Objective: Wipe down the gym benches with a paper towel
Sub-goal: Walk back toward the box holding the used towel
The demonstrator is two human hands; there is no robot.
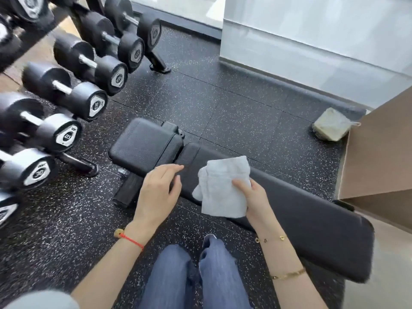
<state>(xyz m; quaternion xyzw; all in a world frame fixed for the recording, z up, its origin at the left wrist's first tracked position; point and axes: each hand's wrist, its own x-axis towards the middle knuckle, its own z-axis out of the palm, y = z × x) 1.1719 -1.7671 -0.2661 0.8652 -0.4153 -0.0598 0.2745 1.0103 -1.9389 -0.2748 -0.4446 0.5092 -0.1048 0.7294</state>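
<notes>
A black padded gym bench (pixel 312 221) lies across the middle of the view, its square seat pad (pixel 145 146) at the left end and the long back pad running to the lower right. My right hand (pixel 254 199) grips a folded white paper towel (pixel 223 188) just above the back pad, near the gap between the two pads. My left hand (pixel 158 192) hovers open beside it, fingers spread over the near edge of the bench. Whether the towel touches the pad I cannot tell.
A rack of black dumbbells (pixel 73 94) lines the left side, its foot (pixel 78 163) close to the seat pad. A wrapped pale bundle (pixel 330 126) lies on the speckled rubber floor by a brown cabinet (pixel 379 157). A white wall stands behind. My jeans-clad legs (pixel 196 277) are below.
</notes>
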